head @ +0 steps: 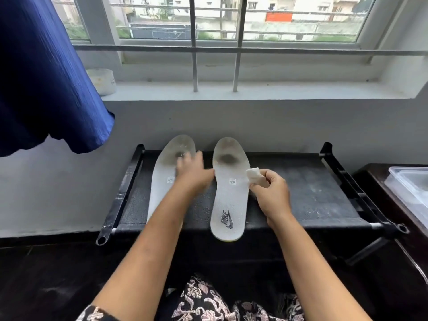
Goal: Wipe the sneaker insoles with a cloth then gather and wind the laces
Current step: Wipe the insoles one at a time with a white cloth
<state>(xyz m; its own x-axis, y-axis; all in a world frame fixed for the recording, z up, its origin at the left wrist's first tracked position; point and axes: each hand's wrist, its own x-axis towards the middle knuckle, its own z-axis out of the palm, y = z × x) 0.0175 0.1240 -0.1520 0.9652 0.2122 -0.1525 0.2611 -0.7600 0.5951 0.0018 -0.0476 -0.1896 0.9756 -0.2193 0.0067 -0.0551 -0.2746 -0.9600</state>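
Two white sneaker insoles lie side by side on a black fabric rack, toes pointing to the wall. The left insole (162, 177) has a dark smudge near its forefoot. My left hand (192, 172) rests on it with fingers spread flat, blurred by motion. The right insole (229, 193) shows a dark smudge at the forefoot and a grey logo at the heel. My right hand (271, 193) hovers at this insole's right edge and pinches a small folded white cloth (253, 176). No laces are in view.
The black rack (312, 188) stands against a grey wall under a barred window. A blue cloth (46, 77) hangs at the upper left. A white tub (104, 81) sits on the sill. A clear plastic box (407, 184) rests on a dark surface at the right.
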